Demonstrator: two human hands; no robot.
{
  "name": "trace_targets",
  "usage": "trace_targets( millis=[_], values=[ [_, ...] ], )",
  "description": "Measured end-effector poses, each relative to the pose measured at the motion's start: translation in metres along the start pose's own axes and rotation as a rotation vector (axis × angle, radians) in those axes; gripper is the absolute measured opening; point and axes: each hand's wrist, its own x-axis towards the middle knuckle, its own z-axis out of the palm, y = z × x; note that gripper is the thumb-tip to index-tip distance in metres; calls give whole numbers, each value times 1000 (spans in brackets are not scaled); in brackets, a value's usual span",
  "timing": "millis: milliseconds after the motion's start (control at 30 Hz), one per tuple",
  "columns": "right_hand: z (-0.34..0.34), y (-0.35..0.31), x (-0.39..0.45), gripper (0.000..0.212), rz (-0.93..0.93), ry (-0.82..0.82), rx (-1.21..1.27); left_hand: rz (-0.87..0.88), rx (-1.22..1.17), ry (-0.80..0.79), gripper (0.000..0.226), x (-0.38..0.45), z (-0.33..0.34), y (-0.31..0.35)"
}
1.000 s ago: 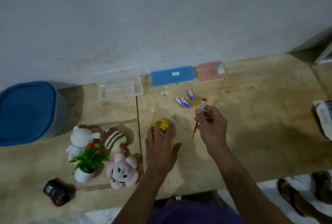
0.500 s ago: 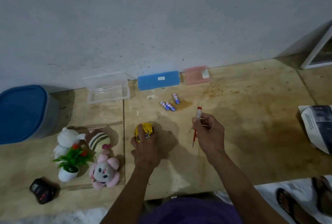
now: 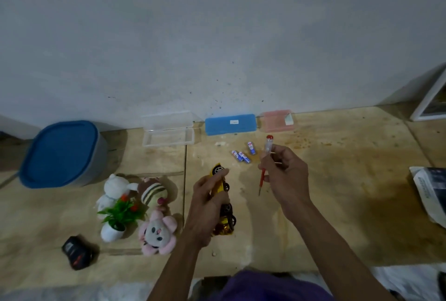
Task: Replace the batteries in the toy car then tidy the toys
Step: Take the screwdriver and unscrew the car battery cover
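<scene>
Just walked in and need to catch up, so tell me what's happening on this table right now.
A person is working on a yellow toy car. The left hand holds it lifted and turned on its side, wheels facing right. The right hand holds a red screwdriver, tip down, not touching the car. Three blue batteries lie loose on the wooden table behind the hands. The plush toys and a small potted plant sit untouched at the left.

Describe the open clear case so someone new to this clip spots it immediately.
Follow the wall down to the row of three flat cases on the floor. The clear case is leftmost, beside the blue case, with the pink case at the far end. It alone is transparent, open and looks empty.
</scene>
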Motion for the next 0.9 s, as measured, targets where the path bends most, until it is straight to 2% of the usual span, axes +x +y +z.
trace_targets(
  millis=[167,300,433,700,900],
  values=[
    [17,-37,-26,9,-91,-42,-13,52,-261,-101,72,-19,-25,16],
    [31,-56,-53,10,-171,-72,-39,71,-442,-151,69,-29,-51,14],
    [46,-64,-79,12,-217,-94,-71,71,-478,-138,73,-38,-73,6],
    [63,-55,-122,13,-265,-95,-121,-27,-470,-183,63,-66,-99,-9],
    [66,-46,-142,14,-288,-71,-122,-82,-599,-205,63,-81,-109,-11]
  ],
)
